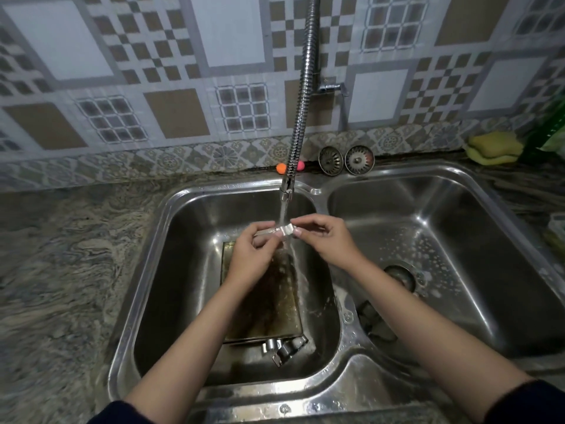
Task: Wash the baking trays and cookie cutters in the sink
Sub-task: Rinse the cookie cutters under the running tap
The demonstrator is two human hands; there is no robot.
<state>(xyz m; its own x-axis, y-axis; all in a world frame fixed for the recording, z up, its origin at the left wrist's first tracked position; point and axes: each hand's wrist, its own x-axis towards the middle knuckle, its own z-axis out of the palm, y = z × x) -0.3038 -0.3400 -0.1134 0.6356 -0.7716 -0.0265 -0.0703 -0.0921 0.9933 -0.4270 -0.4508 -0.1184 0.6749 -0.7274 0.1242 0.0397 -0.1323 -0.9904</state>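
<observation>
sleeves (526,402): dark, lying nearest the camera
left hand (253,255): pinching the cookie cutter (282,231)
right hand (327,237): gripping its right end under the tap (301,96)
baking tray (269,301): sitting stained in the left sink (146,270)
other cutters (282,347): resting at the tray's near edge

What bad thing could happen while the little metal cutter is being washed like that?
The wet cookie cutter is pinched only by fingertips of the left hand and right hand, so it might slip and drop onto the baking tray. The water stream hits it directly and could splash out of the sink.
</observation>
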